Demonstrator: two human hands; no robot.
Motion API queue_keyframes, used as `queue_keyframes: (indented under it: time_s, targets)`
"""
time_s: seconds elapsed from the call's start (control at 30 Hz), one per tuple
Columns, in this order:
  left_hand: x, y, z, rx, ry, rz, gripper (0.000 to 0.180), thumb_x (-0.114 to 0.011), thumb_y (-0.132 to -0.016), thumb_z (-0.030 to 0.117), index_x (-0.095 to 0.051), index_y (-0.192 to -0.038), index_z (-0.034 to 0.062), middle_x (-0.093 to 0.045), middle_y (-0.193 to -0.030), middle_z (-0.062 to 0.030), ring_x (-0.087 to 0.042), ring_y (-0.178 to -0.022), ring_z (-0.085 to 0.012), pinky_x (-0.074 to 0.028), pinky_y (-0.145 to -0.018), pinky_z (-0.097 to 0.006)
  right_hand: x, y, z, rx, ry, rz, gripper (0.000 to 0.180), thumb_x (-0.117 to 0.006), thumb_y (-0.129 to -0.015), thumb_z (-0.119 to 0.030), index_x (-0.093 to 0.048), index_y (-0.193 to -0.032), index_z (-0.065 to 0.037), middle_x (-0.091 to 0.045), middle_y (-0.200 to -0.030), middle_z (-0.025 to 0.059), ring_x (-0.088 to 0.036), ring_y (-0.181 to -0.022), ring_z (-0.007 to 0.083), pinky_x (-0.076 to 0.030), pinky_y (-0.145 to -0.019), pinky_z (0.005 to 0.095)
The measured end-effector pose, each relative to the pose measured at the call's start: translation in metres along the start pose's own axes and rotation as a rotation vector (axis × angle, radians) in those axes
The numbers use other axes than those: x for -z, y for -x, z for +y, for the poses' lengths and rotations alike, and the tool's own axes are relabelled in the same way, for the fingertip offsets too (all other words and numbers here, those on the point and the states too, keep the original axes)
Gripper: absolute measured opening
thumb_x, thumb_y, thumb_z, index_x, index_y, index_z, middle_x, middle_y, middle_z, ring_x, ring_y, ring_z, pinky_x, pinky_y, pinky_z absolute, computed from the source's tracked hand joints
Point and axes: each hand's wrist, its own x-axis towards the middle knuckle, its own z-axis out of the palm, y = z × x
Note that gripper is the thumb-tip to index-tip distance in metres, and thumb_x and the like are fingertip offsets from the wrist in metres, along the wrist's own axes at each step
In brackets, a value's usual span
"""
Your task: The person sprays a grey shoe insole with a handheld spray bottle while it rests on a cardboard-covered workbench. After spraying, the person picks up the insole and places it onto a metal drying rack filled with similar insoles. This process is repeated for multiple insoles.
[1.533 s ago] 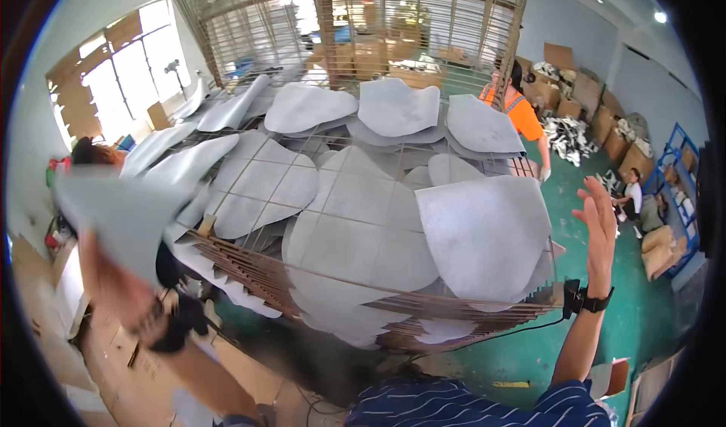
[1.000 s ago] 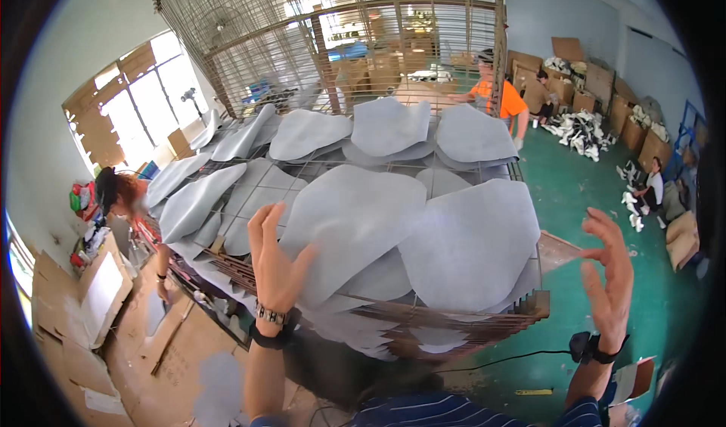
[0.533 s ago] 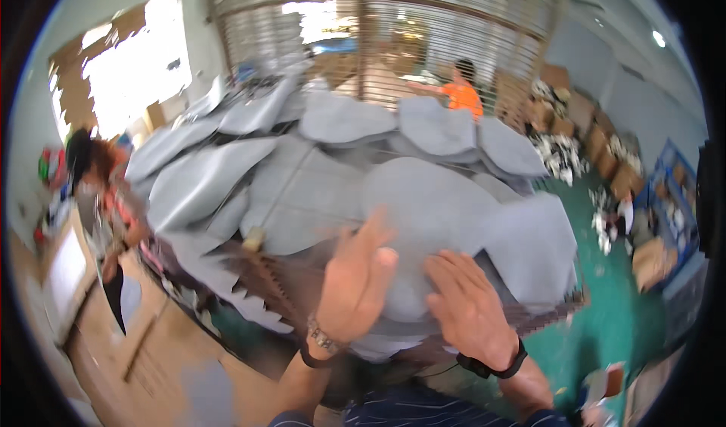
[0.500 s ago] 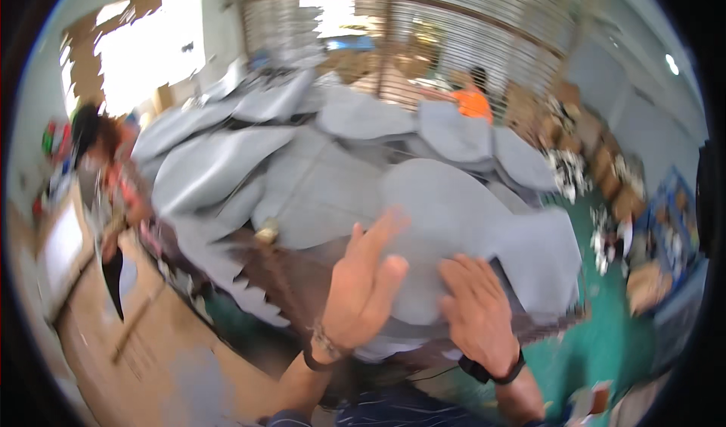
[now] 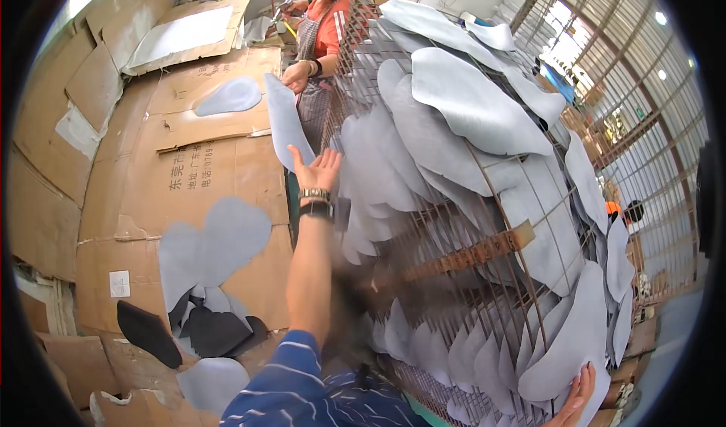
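Note:
My left hand [image 5: 318, 171] reaches forward, palm up and fingers spread, with nothing in it. Its fingertips are beside the lower end of a long grey sheet piece [image 5: 284, 117]; whether they touch I cannot tell. A co-worker's hand [image 5: 296, 76] is at that piece's upper edge. At the lower right, my right hand [image 5: 578, 398] rests stretched fingers against the edge of a large curved grey piece [image 5: 567, 340]; its thumb is not clearly seen. That piece lies on a wire rack [image 5: 541, 219] loaded with many similar grey pieces.
Left of me is a cardboard-covered table [image 5: 136, 200]. On it lie a grey oval piece [image 5: 228, 96], a larger grey piece [image 5: 215, 234] and black scraps [image 5: 219, 330]. A co-worker [image 5: 329, 37] stands at the far end, between table and rack. A rusty bar [image 5: 461, 257] crosses the rack.
My view has swung left, toward the table and the co-worker. My left hand has left the pieces in front and turned palm up; my right hand is now at the lower right.

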Motion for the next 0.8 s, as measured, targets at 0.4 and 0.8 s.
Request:
queue_keyframes:
  time_s: [0.4, 0.8]
  targets:
    - [-0.011, -0.111, 0.029, -0.670, 0.057, 0.141, 0.030, -0.057, -0.091, 0.009, -0.058, -0.118, -0.0032, -0.065, -0.119, -0.0166, -0.062, -0.110, -0.0336, -0.051, -0.101, -0.049, -0.003, 0.002, 0.004, -0.016, 0.213, -0.011, 0.054, -0.032, -0.110, -0.032, -0.048, -0.136, 0.012, -0.054, -0.135, 0.0263, -0.056, -0.122, 0.0364, -0.045, -0.107, 0.0447]
    - [-0.116, 0.254, 0.019, -0.863, -0.940, -0.475, 0.056, -0.066, -0.089, 0.007, -0.045, -0.140, 0.0040, -0.058, -0.129, -0.0142, -0.060, -0.114, -0.0265, -0.049, -0.099, -0.042, -0.005, -0.007, 0.005, 0.025, 0.222, 0.173, 0.038, -0.048, -0.102, -0.022, -0.060, -0.123, 0.007, -0.057, -0.135, 0.0246, -0.052, -0.128, 0.0401, -0.035, -0.111, 0.0467]
